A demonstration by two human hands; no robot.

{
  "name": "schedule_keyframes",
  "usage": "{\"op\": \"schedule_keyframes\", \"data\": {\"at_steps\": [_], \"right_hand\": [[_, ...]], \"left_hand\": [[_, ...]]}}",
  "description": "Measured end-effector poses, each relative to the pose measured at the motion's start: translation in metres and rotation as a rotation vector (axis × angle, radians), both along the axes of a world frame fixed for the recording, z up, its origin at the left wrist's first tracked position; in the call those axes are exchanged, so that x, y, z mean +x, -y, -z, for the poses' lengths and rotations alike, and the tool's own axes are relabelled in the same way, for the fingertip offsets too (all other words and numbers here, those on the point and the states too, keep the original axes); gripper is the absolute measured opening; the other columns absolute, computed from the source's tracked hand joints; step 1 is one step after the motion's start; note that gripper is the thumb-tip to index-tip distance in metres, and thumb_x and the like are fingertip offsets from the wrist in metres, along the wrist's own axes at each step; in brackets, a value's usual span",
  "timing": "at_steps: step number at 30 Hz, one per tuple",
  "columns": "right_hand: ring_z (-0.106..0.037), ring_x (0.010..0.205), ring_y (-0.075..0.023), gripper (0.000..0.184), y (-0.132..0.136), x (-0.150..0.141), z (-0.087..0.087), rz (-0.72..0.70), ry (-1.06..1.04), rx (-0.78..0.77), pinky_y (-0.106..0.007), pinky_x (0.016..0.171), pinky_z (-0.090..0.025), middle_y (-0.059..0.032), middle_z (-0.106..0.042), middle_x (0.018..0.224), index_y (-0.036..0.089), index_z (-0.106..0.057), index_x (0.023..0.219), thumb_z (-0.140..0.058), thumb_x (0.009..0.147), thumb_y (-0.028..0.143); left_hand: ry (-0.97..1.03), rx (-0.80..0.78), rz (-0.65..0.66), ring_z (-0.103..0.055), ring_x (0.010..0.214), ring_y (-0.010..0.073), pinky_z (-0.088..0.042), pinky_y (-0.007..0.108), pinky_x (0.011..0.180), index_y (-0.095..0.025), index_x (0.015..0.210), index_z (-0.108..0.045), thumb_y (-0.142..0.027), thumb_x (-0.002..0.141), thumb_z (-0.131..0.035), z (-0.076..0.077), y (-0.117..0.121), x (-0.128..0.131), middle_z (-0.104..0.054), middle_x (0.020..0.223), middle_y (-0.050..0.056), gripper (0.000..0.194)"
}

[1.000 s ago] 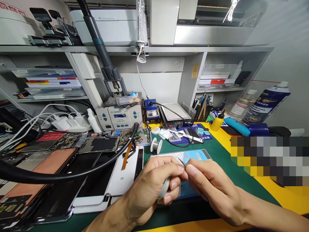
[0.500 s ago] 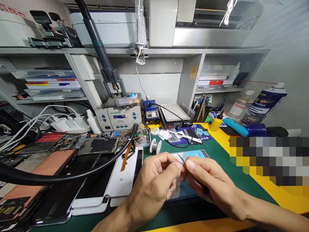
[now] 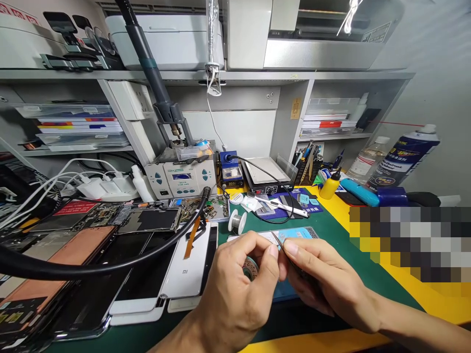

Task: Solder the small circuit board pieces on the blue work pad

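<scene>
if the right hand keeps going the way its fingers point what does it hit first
Probably the left hand: its thumb sits just ahead of the fingers of the right hand, though depth is hard to judge from this view.

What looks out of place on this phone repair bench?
A thick black hose sags diagonally across the opened phone and neighbouring handsets, looking odd because it sprawls over the devices instead of hanging clear.

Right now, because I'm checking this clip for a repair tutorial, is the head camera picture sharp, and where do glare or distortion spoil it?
In the head view, the left hand and right hand look fairly sharp; a white glint flares on the silver machine; the white shelf bows from wide-angle distortion; a pixelated patch hides the bench's right side.
</scene>
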State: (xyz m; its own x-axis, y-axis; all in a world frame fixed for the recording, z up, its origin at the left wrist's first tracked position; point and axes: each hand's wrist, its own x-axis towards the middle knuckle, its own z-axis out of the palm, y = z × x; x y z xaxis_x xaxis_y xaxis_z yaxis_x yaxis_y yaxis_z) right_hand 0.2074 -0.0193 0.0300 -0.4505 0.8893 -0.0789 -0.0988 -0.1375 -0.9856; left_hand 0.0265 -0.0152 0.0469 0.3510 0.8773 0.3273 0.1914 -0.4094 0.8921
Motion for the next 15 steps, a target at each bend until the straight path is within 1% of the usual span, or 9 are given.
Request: {"op": "schedule_keyframes", "data": {"at_steps": [5, 8, 10, 12, 15], "right_hand": [[-0.025, 0.036, -0.0043, 0.046, 0.0007, -0.0014, -0.0036, -0.015, -0.006, -0.008, -0.017, 0.032, -0.016, 0.0079, -0.038, 0.047, 0.016, -0.058, 0.076, -0.047, 0.101, 0.054], [-0.024, 0.036, -0.0046, 0.046, 0.0016, -0.0017, -0.0041, -0.022, -0.003, -0.001, -0.018, 0.033, -0.015, 0.0086, -0.036, 0.046, 0.017, -0.056, 0.075, -0.045, 0.102, 0.053], [-0.024, 0.038, -0.0049, 0.047, 0.0013, -0.0016, -0.0019, -0.015, 0.018, 0.044, -0.019, 0.035, -0.015, 0.0092, -0.033, 0.046, 0.018, -0.054, 0.074, -0.044, 0.102, 0.054], [-0.025, 0.042, -0.0054, 0.049, -0.0001, -0.0015, 0.0017, 0.013, 0.065, 0.126, -0.019, 0.039, -0.017, 0.0089, -0.031, 0.048, 0.018, -0.050, 0.070, -0.045, 0.102, 0.055], [-0.026, 0.046, -0.0057, 0.052, -0.0033, -0.0017, 0.0055, 0.052, 0.118, 0.193, -0.020, 0.042, -0.020, 0.0081, -0.032, 0.050, 0.018, -0.048, 0.066, -0.048, 0.100, 0.057]], "left_hand": [[-0.039, 0.070, -0.025, -0.060, 0.066, 0.0109, -0.046, 0.022, 0.070, -0.018, 0.072, -0.060, -0.022, 0.097, -0.050, 0.0017, -0.0001, 0.0007, -0.066, 0.070, -0.001, 0.027], [-0.055, 0.126, -0.035, -0.060, 0.066, 0.0107, -0.046, 0.022, 0.070, -0.018, 0.072, -0.060, -0.020, 0.097, -0.050, 0.0034, 0.0003, 0.0020, -0.065, 0.070, -0.001, 0.027], [-0.046, 0.186, -0.046, -0.059, 0.065, 0.0109, -0.046, 0.023, 0.068, -0.018, 0.071, -0.061, -0.019, 0.095, -0.051, 0.0047, 0.0004, 0.0028, -0.064, 0.069, -0.001, 0.026], [-0.039, 0.230, -0.055, -0.058, 0.064, 0.0114, -0.046, 0.024, 0.067, -0.017, 0.071, -0.063, -0.019, 0.094, -0.051, 0.0056, -0.0001, 0.0035, -0.065, 0.069, 0.000, 0.026], [-0.055, 0.212, -0.059, -0.059, 0.066, 0.0119, -0.047, 0.025, 0.067, -0.017, 0.074, -0.065, -0.019, 0.094, -0.051, 0.0059, -0.0019, 0.0047, -0.066, 0.071, 0.000, 0.025]]}}
